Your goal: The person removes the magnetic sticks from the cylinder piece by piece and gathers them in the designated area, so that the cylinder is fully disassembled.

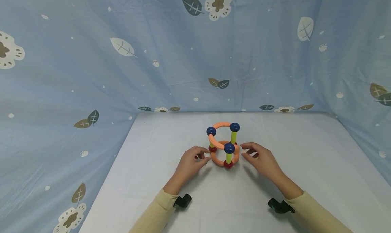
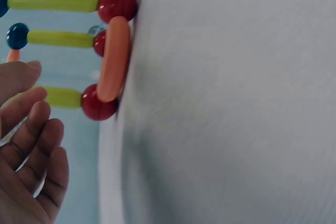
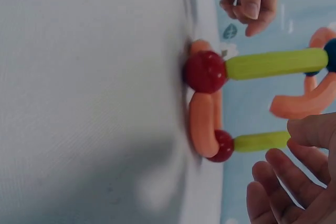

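A toy of balls and rods stands upright on the white tabletop. Three yellow-green rods (image 1: 228, 158) link red balls (image 1: 228, 164) below with blue balls (image 1: 229, 148) above. Curved orange rods (image 1: 217, 161) form a ring at the bottom, and more curve between the blue balls. One upper orange rod (image 3: 299, 104) shows a free-looking end in the right wrist view. My left hand (image 1: 190, 163) is beside the toy's left side, fingers loosely bent, holding nothing. On the other side my right hand (image 1: 260, 159) hovers close, thumb and fingers apart. Whether either hand's fingertips touch the toy is unclear.
The white-covered table (image 1: 146, 141) extends around the toy. A blue patterned curtain (image 1: 183, 56) rises behind and at both sides. Black wrist cameras (image 1: 183, 201) are strapped over the beige sleeves (image 1: 159, 212).
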Motion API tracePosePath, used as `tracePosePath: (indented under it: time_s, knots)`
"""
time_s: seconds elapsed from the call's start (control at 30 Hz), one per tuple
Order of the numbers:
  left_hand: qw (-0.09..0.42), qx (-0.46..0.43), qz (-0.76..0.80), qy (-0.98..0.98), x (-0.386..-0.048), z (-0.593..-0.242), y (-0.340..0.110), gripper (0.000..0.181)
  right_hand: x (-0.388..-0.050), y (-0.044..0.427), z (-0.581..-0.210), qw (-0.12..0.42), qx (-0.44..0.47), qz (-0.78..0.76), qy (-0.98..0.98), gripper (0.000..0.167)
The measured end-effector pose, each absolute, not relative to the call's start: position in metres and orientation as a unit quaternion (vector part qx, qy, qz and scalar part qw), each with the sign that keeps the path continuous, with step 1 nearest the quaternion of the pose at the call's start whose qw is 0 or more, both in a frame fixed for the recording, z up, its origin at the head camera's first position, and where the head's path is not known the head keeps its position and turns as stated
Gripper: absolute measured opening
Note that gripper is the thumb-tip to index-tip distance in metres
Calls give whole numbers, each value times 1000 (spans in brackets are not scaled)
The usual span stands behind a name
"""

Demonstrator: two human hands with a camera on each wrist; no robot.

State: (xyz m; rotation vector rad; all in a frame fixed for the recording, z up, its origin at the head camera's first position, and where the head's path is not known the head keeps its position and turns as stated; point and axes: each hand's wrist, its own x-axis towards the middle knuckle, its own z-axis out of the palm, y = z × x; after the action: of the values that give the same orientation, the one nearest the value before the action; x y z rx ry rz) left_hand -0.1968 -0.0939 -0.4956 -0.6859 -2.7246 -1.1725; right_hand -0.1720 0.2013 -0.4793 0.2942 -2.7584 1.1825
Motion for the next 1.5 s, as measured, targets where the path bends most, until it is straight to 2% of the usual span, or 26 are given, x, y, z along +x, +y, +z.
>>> tracePosePath:
  time_s: [0.2, 0.4, 0.57, 0.73, 1.0, 1.23, 1.5]
  knots:
    - [94, -233, -407, -878, -198, -484, -102, 36, -166, 198, -470, 75, 109, 404, -905, 35]
    - [110, -238, -431, -863, -198, -471, -102, 54, -163, 196, -467, 99, 129, 410, -897, 39]
    - [135, -249, -444, -850, -194, -458, -94, 60, -163, 193, -466, 123, 148, 421, -886, 41]
    - [163, -287, -451, -829, -192, -449, -81, 59, -162, 189, -464, 132, 154, 428, -881, 40]
    - [155, -339, -441, -816, -191, -442, -63, 56, -164, 183, -466, 148, 177, 450, -863, 40]
    - [189, -380, -381, -821, -195, -441, -51, 48, -166, 179, -469, 165, 194, 457, -852, 39]
    - [207, -389, -338, -832, -195, -442, -41, 39, -168, 176, -470, 160, 191, 457, -854, 37]
